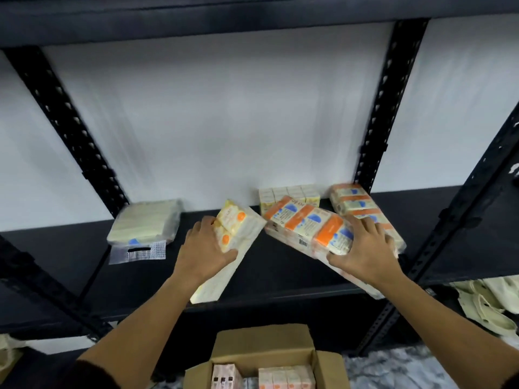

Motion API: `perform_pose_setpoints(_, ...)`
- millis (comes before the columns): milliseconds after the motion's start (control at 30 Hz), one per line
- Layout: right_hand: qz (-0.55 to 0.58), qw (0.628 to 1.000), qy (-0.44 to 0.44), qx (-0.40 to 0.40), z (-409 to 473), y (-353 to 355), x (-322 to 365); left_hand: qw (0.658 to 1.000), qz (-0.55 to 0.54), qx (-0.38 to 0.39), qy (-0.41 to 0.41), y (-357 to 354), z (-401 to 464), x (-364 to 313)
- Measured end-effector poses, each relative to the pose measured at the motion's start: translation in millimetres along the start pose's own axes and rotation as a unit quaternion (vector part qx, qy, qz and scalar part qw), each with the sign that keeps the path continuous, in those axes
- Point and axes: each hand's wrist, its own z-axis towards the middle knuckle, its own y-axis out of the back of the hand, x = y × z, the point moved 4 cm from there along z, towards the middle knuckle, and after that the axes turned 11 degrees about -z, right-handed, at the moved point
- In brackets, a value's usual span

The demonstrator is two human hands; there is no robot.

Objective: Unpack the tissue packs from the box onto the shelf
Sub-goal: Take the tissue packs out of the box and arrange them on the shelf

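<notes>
Now, step in hand: both hands carry tissue packs up to the black metal shelf board (84, 265); setting them down is the move, as I judge it.
Left hand (206, 252): fingers and thumb curl round a long yellow-and-white plastic-wrapped tissue pack (230, 240), clasping it near its far end; the pack is tilted, its near end hanging out past the shelf's front edge.
Right hand (365, 248): fingers spread over the top and thumb under the near side of a larger orange-and-blue plastic-wrapped tissue bundle (309, 228), grasping it; the bundle lies slantwise, and whether its far corner touches the board I cannot tell.
Already on the shelf: a second orange-and-blue bundle (356, 203) at far right, just beside the held one; a row of small pale-yellow cartons (289, 195) against the white back wall; a flat pale-green wrapped pack (146, 223) at left with a clear punched handle flap.
Source: the open brown cardboard box (264, 343) below, near, with more pink and peach cartons inside.
Doing it well: square each pack to the shelf edge before letting go, slide the orange bundle back against its neighbour, and push the yellow pack fully onto the board so nothing overhangs.
Risk: slick wrap and a tilted hold may let the yellow pack slip off the front.
</notes>
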Motion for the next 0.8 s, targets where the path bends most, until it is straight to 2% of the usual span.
perform_pose_setpoints(133, 0.006, 1.000, -0.021, -0.012, 25.0, -12.1, 6.6, 0.993, -0.095, -0.046, 0.054, -7.3, 41.5, 14.2)
perform_pose_setpoints(233, 0.009, 0.999, -0.038, -0.022, 37.3, -18.8, 9.7, 0.975, -0.185, -0.087, 0.089, -17.0, 64.2, 21.0)
perform_pose_setpoints(400, 0.018, 0.998, -0.047, -0.032, 51.3, -32.8, 11.7, 0.908, -0.337, -0.116, 0.222, -50.0, 92.1, 48.9)
perform_pose_setpoints(533, 0.019, 0.998, -0.037, -0.038, 60.9, -51.2, 9.8, 0.859, -0.399, -0.119, 0.297, -83.6, 99.7, 67.7)
perform_pose_setpoints(600, 0.026, 0.999, -0.033, -0.029, 66.7, -59.3, 10.7, 0.836, -0.424, -0.111, 0.330, -100.6, 99.8, 76.5)
perform_pose_setpoints(700, 0.035, 0.999, -0.017, -0.016, 73.0, -71.5, 14.5, 0.808, -0.455, -0.055, 0.369, -123.6, 100.4, 94.1)
perform_pose_setpoints(800, 0.030, 0.999, 0.000, -0.009, 78.7, -79.7, 17.3, 0.812, -0.445, -0.002, 0.377, -133.1, 97.2, 101.1)
